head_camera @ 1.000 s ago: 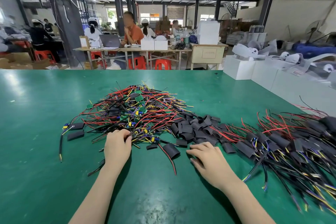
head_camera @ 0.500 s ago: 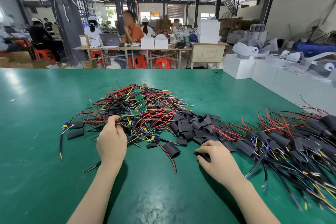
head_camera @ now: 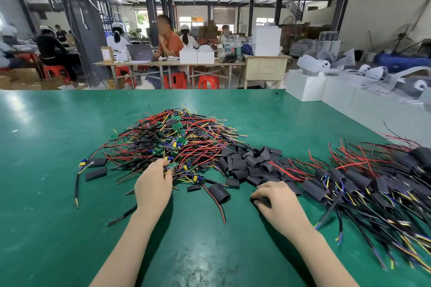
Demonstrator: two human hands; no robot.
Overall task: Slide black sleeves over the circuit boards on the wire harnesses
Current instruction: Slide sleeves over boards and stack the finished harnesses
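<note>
Head view: left hand (head_camera: 152, 185) reaches into the near edge of the tangled pile of unsleeved wire harnesses (head_camera: 177, 144) on the green tabletop (head_camera: 46, 170), its fingertips pinching wires beside a small green circuit board (head_camera: 173, 165). Right hand (head_camera: 276, 198) lies at the near edge of the heap of loose black sleeves (head_camera: 247, 163), fingers curled round one black sleeve (head_camera: 260, 200) pressed to the tabletop. Sleeved harnesses (head_camera: 363, 184) lie piled to the right. A single sleeved harness (head_camera: 219, 192) rests between the hands.
</note>
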